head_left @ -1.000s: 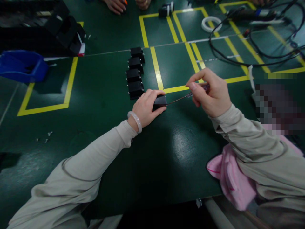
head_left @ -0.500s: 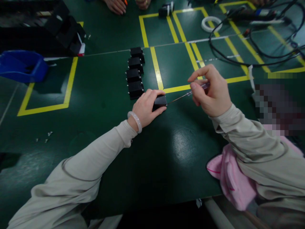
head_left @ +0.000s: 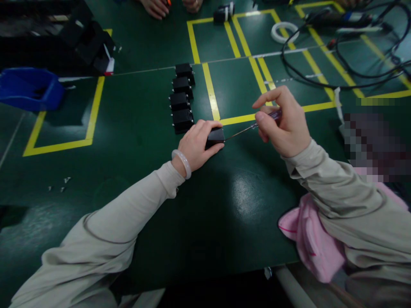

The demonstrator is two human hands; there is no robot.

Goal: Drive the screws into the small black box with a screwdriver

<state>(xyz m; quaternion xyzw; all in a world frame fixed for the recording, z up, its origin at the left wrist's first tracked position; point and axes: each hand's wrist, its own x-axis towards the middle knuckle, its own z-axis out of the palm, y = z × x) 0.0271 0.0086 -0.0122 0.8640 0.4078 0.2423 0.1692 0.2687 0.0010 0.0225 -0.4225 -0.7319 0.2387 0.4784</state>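
My left hand is wrapped round a small black box-shaped part and holds it against the green tabletop. Between thumb and fingers, my right hand grips a screwdriver with a clear purplish handle. Its thin shaft slants down to the left, and the tip meets the right side of the black part, where a small shiny spot shows. Just beyond my left hand stands a row of several similar black parts with small bright screws at their sides.
Loose screws lie at the left. A blue bin and dark racks stand at the back left. Tape roll, black cables and pink cloth are on the right. Another person's hands show at the far edge.
Almost nothing differs. My right hand and the screwdriver have shifted very slightly left; my left hand and the black part stay in place.
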